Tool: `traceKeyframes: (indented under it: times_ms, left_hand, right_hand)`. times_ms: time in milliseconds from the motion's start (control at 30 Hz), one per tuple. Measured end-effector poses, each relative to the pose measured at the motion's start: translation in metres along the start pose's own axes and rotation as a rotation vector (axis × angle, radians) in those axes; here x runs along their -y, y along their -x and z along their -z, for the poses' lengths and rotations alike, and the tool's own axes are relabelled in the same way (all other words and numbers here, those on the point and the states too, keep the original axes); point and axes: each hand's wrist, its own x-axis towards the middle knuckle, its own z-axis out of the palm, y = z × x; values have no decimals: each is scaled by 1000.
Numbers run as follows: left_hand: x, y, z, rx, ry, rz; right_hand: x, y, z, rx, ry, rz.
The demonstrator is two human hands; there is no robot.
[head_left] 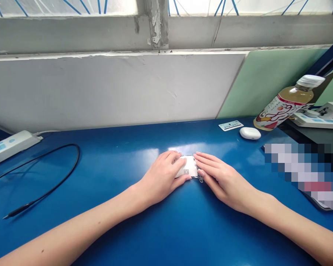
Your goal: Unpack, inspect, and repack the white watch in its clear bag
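In the middle of the blue table lies a small flat white card (192,167) with a printed QR code, and its edge looks shiny, perhaps a clear sleeve. My left hand (166,171) is closed on its left part, fingertips on the face and thumb along the near edge. Around the right edge my right hand (218,170) is closed, its fingers nearly straight and held together, the thumb at the near corner. A small metal chain or clasp (201,178) hangs out beside that thumb. Fingers cover both ends of the card.
A black cable (77,159) loops across the left, near a white power strip (13,146). At the back right are a flat printed card (231,125), a white earbud case (250,133) and a drink bottle (287,105). A phone-like blurred thing (302,175) lies far right.
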Motion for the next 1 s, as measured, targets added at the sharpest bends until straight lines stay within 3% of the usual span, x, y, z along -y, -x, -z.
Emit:
traceKeyframes:
  times_ms: [300, 600, 833, 1000]
  left_hand:
    - [-2, -1, -1, 24, -5, 21]
    - [0, 0, 1, 10, 88, 24]
    - [3, 1, -1, 30, 132, 45]
    - [1, 1, 2, 29, 172, 9]
  right_hand:
    - [8, -7, 3, 78, 279, 232]
    - [-14, -5, -3, -90, -159, -16]
    - [-32, -3, -4, -40, 10, -35]
    - [-36, -4, -2, -7, -25, -22]
